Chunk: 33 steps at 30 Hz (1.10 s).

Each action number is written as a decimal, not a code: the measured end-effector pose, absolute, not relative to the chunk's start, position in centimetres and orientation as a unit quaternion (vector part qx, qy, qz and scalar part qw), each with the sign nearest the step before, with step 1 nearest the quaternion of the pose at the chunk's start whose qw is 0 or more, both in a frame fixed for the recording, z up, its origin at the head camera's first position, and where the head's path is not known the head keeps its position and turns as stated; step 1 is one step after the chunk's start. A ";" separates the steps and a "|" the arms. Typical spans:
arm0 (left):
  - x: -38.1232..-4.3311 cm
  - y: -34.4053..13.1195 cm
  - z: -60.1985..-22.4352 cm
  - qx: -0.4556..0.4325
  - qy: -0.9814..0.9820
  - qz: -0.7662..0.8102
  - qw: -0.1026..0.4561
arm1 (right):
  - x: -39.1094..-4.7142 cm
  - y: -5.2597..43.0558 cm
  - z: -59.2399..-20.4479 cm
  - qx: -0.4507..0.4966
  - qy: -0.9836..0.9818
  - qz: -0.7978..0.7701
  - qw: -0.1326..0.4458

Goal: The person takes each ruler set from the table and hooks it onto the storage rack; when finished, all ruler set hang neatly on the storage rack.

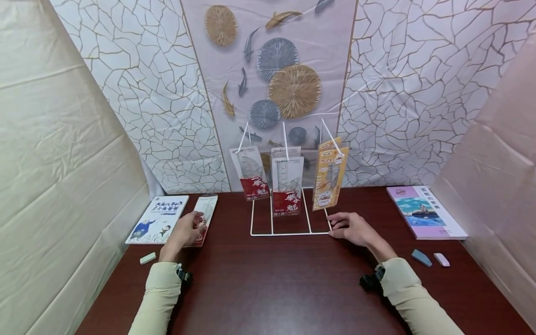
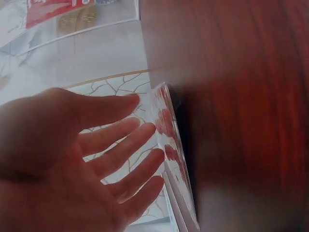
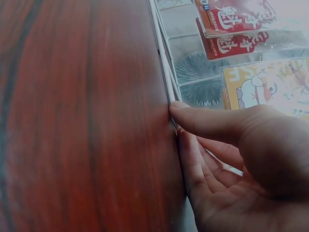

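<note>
My left hand (image 1: 187, 228) is over a flat ruler set pack (image 1: 208, 207) with a red lower part, lying on the table at the left. Its fingers (image 2: 128, 150) are spread and loosely bent, fingertips right at the pack's face. On the other side, my right hand (image 1: 351, 228) pinches the front right corner of a white wire display rack (image 1: 289, 234) between thumb and fingers, low at the tabletop. From the rack's hooks hang red-and-white ruler set packs (image 1: 287, 186) at the left and middle, and yellow ruler packs (image 1: 330, 179) at the right.
A white picture book (image 1: 157, 218) lies left of the flat pack, with a pale green eraser (image 1: 148, 258) in front. At the far right are a purple-edged book (image 1: 425, 211), a blue eraser (image 1: 421, 257) and a white-and-pink eraser (image 1: 441, 259). Draped cloth walls surround the table.
</note>
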<state>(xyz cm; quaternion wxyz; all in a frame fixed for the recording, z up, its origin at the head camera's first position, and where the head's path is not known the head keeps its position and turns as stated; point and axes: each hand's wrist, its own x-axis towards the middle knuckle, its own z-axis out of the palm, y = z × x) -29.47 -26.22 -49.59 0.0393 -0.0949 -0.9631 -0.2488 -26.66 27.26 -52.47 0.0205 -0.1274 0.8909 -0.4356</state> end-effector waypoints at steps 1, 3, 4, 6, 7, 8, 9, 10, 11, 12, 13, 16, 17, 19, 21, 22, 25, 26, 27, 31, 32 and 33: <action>-29.4 -26.2 -49.7 -0.088 -0.964 -0.246 0.042 | -26.7 27.2 -52.5 -0.128 0.891 -0.435 0.020; -29.3 -26.2 -49.8 -0.072 -0.967 -0.239 0.041 | -26.7 27.2 -52.6 -0.130 0.891 -0.434 0.019; -29.3 -26.2 -49.8 -0.062 -0.970 -0.234 0.037 | -26.7 27.3 -52.6 -0.131 0.891 -0.434 0.018; -29.3 -26.2 -50.0 -0.046 -0.974 -0.220 0.027 | -26.8 27.3 -52.7 -0.132 0.891 -0.434 0.017; -29.3 -26.2 -50.0 -0.040 -0.975 -0.217 0.021 | -26.8 27.3 -52.7 -0.132 0.891 -0.434 0.017; -29.3 -26.2 -50.1 -0.035 -0.975 -0.219 0.015 | -26.8 27.3 -52.7 -0.132 0.891 -0.433 0.017; -29.4 -26.2 -50.1 -0.031 -0.975 -0.221 0.011 | -26.8 27.3 -52.7 -0.132 0.891 -0.434 0.017; -29.4 -26.3 -50.2 -0.027 -0.974 -0.226 0.009 | -26.8 27.3 -52.7 -0.132 0.891 -0.434 0.017; -29.5 -26.3 -50.2 -0.023 -0.972 -0.234 0.008 | -26.8 27.3 -52.7 -0.132 0.891 -0.434 0.018; -29.6 -26.2 -50.2 -0.018 -0.969 -0.245 0.009 | -26.8 27.3 -52.7 -0.132 0.891 -0.434 0.018; -29.6 -26.2 -50.3 -0.011 -0.966 -0.257 0.012 | -26.8 27.3 -52.7 -0.131 0.890 -0.435 0.019; -29.7 -25.9 -50.2 0.010 -0.954 -0.299 0.034 | -26.7 27.3 -52.7 -0.131 0.889 -0.438 0.021; -29.8 -25.8 -50.2 0.017 -0.948 -0.314 0.044 | -26.7 27.2 -52.7 -0.132 0.889 -0.439 0.021; -29.8 -25.6 -50.1 0.029 -0.938 -0.337 0.070 | -26.6 27.2 -52.6 -0.131 0.888 -0.440 0.021; -29.9 -25.4 -50.0 0.040 -0.929 -0.356 0.096 | -26.6 27.2 -52.7 -0.132 0.888 -0.441 0.021; -29.9 -25.3 -49.9 0.043 -0.923 -0.367 0.109 | -26.6 27.2 -52.7 -0.132 0.888 -0.441 0.020; -30.0 -25.1 -49.7 0.052 -0.906 -0.395 0.142 | -26.6 27.2 -52.7 -0.133 0.887 -0.443 0.018; -30.1 -25.1 -49.7 0.054 -0.899 -0.407 0.149 | -26.6 27.3 -52.7 -0.134 0.886 -0.443 0.017; -30.1 -25.0 -49.6 0.056 -0.892 -0.420 0.154 | -26.7 27.3 -52.7 -0.135 0.886 -0.443 0.017; -30.2 -24.5 -49.1 0.056 -0.858 -0.482 0.169 | -26.7 27.3 -52.7 -0.135 0.887 -0.442 0.015; -30.2 -24.3 -49.0 0.050 -0.846 -0.501 0.172 | -26.7 27.3 -52.7 -0.135 0.887 -0.441 0.015; -30.2 -24.1 -48.9 0.044 -0.834 -0.521 0.176 | -26.7 27.3 -52.7 -0.135 0.887 -0.441 0.014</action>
